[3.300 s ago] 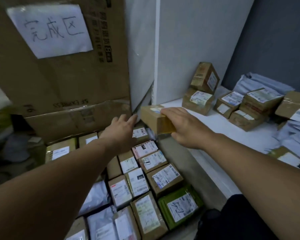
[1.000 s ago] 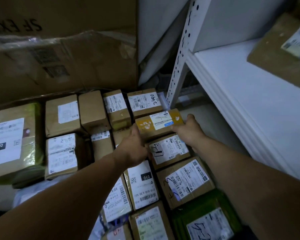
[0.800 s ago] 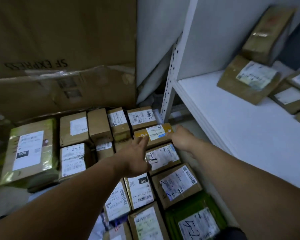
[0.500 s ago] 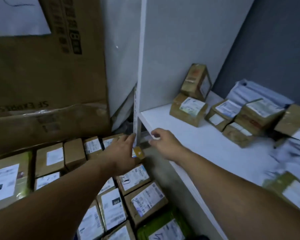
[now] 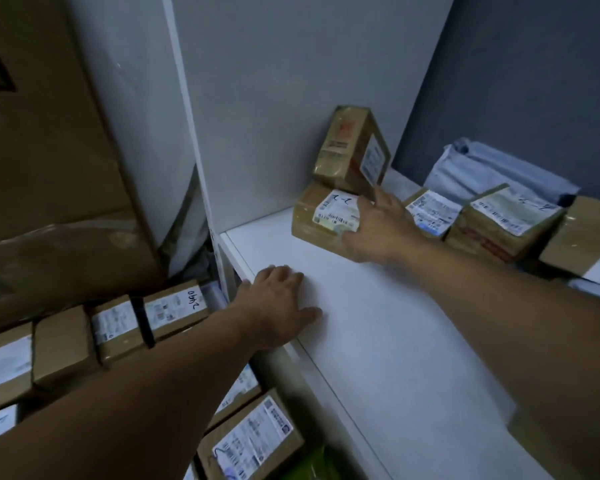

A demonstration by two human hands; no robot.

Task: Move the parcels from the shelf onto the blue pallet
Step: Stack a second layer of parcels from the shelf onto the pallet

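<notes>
Now, open hands — left hand (image 5: 278, 301) flat on shelf (image 5: 395, 358), right hand (image 5: 378, 232) atop labelled parcel (image 5: 309, 225)

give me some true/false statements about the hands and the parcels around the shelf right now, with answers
1. The right hand touches the flat brown parcel at the back of the shelf. True.
2. The left hand holds a parcel. False: it lies flat on the bare shelf near its front edge and holds nothing.
3. A taller box sits on top of the flat brown parcel. True.
4. Those two are the only parcels on the shelf. False: more labelled boxes and grey bags lie to the right.
5. Below and left of the shelf lie labelled parcels. True.
</notes>
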